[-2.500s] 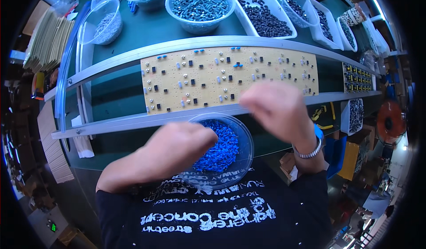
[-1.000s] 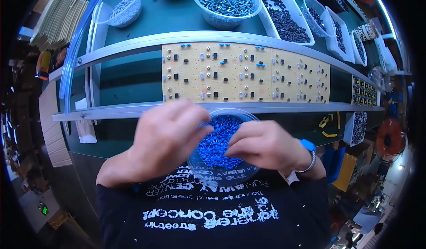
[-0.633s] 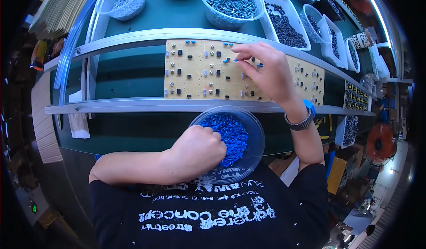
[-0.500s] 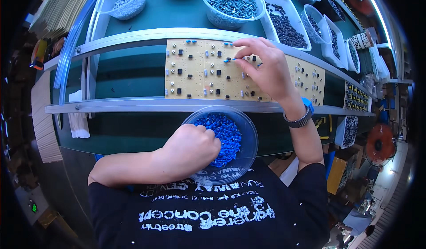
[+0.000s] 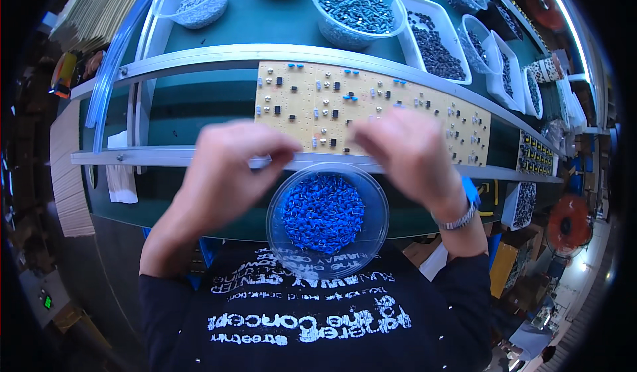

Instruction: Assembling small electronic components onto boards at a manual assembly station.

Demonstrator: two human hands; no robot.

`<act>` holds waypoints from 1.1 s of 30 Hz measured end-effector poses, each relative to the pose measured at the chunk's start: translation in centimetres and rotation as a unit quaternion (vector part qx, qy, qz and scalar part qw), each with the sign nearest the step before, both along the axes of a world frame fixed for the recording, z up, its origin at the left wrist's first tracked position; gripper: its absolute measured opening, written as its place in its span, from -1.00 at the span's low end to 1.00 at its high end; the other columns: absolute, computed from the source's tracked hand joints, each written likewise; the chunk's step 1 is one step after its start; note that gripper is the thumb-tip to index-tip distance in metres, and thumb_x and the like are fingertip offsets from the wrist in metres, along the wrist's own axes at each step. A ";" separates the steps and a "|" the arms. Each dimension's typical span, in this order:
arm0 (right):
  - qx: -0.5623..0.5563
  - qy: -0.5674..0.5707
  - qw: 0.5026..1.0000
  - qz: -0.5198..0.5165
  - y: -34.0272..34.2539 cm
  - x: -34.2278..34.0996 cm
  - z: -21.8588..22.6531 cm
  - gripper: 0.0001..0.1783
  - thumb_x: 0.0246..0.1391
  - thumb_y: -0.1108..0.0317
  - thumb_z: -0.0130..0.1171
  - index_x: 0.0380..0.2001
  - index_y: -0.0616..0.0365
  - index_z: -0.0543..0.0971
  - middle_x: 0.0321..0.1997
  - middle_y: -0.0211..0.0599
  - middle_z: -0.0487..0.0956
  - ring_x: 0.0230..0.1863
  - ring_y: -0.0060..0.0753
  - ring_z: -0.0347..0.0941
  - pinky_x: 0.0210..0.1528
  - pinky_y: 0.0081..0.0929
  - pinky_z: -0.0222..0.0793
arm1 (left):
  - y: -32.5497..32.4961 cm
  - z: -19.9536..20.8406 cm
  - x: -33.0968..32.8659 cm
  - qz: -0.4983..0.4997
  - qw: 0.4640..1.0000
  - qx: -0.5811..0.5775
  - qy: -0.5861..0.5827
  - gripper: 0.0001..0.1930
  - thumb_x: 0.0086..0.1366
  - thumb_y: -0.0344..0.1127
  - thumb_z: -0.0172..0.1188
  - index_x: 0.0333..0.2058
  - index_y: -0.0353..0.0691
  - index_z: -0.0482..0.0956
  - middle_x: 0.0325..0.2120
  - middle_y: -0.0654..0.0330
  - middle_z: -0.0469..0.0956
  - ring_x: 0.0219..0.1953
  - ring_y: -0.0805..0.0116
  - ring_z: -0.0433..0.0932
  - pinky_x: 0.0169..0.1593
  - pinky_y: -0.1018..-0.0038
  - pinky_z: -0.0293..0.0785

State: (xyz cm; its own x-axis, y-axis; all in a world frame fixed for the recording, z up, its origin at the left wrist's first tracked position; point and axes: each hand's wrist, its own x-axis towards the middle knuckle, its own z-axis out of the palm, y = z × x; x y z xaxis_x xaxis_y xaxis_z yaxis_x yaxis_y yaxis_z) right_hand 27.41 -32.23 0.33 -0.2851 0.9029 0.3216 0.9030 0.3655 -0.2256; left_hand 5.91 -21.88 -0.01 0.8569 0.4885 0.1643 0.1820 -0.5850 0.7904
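A tan circuit board panel (image 5: 304,125) lies between two metal rails, carrying black chips and small parts, with pairs of blue disc capacitors (image 5: 350,98) along its upper rows. My left hand (image 5: 235,166) hovers over the near rail at the panel's lower left, thumb and forefinger closed in a pinch; whatever lies between them is too small to make out. My right hand (image 5: 415,153), smeared by motion, is over the panel's near edge, its fingertips unclear. Just below the hands, a clear plastic bowl (image 5: 381,219) holds many loose blue disc capacitors (image 5: 323,213).
The near metal rail (image 5: 159,156) and far metal rail (image 5: 199,55) run across the green table. Beyond stand a tub of dark green parts (image 5: 358,10), a white tray of black parts (image 5: 434,47) and several more containers. Yellow-handled pliers (image 5: 489,196) lie at the right.
My left hand has come up out of the bowl to the near rail. My right hand has drawn back from the upper row toward the near edge, leaving blue capacitors on the board.
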 end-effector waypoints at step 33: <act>-0.117 0.360 0.913 0.151 -2.2 -3.9 -1.7 -0.78 -0.18 0.56 0.22 -0.35 0.21 0.57 -0.42 -0.26 0.54 -0.43 -0.33 0.49 -0.39 -0.50 0.43 | 2.1 -0.9 2.8 0.166 0.956 0.231 -0.067 -0.71 -0.14 -0.48 0.35 -0.46 -0.28 0.40 -0.56 0.19 0.46 -0.49 0.32 0.46 -0.37 0.49 0.41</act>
